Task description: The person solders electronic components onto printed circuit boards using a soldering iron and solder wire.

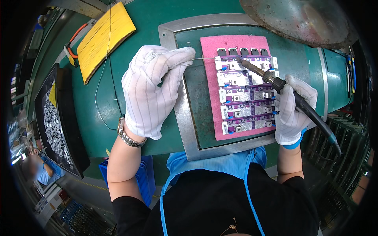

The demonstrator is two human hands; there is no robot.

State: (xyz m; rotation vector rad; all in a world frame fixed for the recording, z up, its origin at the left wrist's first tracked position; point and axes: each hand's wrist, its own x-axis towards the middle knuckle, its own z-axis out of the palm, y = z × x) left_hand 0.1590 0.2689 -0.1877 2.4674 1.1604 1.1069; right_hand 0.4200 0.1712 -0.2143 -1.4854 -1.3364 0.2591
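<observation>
Both my hands wear white striped gloves. My left hand (155,84) pinches a thin solder wire (204,58) between thumb and forefinger, its end reaching over the top circuit board. In my right hand (293,108) is a soldering iron (275,82), held like a pen and slanting down to the right. Its tip meets the upper edge of the top purple circuit board (228,65), close to the wire's end. Several such boards lie in rows on a pink foam pad (210,90). Black components (233,51) stand along the top board's far edge.
A metal frame (184,104) borders the green work surface. At the far left sits a black tray (69,129) of small metal parts. A yellow board (106,41) lies nearer, beside orange-handled pliers (75,39). A large round metal hood (299,17) overhangs the back right. Another person (47,171) sits lower left.
</observation>
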